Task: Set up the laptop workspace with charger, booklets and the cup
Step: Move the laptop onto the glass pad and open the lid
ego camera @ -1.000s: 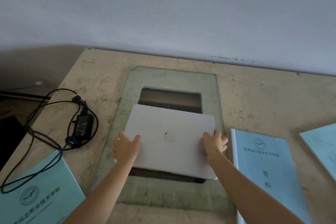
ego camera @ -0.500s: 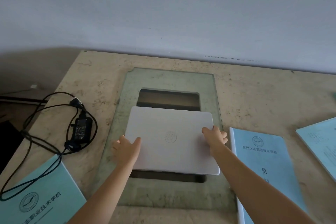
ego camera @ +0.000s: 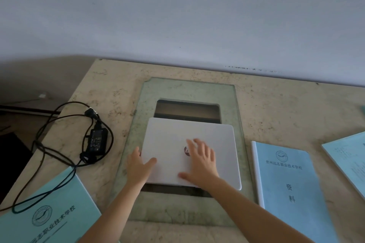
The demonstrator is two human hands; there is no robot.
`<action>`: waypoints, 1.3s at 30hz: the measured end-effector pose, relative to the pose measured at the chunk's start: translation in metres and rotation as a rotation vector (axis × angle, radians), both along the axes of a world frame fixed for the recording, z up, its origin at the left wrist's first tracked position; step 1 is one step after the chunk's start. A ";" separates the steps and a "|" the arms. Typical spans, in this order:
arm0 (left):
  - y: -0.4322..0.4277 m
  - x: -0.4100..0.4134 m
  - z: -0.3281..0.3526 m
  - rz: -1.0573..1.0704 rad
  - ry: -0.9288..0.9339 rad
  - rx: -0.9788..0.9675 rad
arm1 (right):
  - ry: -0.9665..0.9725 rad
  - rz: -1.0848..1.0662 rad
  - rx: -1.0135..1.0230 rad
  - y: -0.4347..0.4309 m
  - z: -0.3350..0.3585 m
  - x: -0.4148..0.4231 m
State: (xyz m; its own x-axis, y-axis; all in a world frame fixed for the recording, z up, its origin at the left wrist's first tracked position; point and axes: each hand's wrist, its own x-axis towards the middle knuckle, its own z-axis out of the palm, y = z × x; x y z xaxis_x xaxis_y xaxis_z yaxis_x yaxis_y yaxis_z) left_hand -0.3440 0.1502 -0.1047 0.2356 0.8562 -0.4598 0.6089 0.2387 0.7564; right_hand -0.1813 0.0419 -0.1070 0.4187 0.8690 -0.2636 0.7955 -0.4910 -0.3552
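A closed white laptop (ego camera: 171,140) lies on a glass pane (ego camera: 189,89) set in the stone desk (ego camera: 276,104). My left hand (ego camera: 139,167) grips the laptop's left edge, thumb on the lid. My right hand (ego camera: 201,162) rests flat on the lid with fingers spread, partly covering the logo. A black charger (ego camera: 97,139) with coiled cable lies to the left. One light-blue booklet (ego camera: 286,189) lies right of the laptop, another (ego camera: 349,158) at the right edge, and a teal booklet (ego camera: 49,215) sits at the lower left. No cup is in view.
A dark rectangular opening (ego camera: 187,110) under the glass shows behind the laptop. The desk's left edge drops to a dark floor area (ego camera: 11,156). A pale wall (ego camera: 177,16) rises right behind the desk.
My right hand left the laptop's right edge and moved left onto the middle of the lid. The left hand stays at the left edge. The laptop has barely shifted.
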 end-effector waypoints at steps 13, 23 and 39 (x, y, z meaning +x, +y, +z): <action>0.011 -0.001 0.001 0.242 -0.254 -0.092 | -0.062 0.224 -0.092 -0.004 -0.002 -0.021; 0.027 -0.036 -0.016 0.272 -0.300 -0.235 | -0.065 0.311 -0.024 -0.011 0.011 -0.023; -0.012 -0.064 -0.030 -0.269 0.073 0.288 | -0.027 0.298 0.094 -0.012 0.026 -0.025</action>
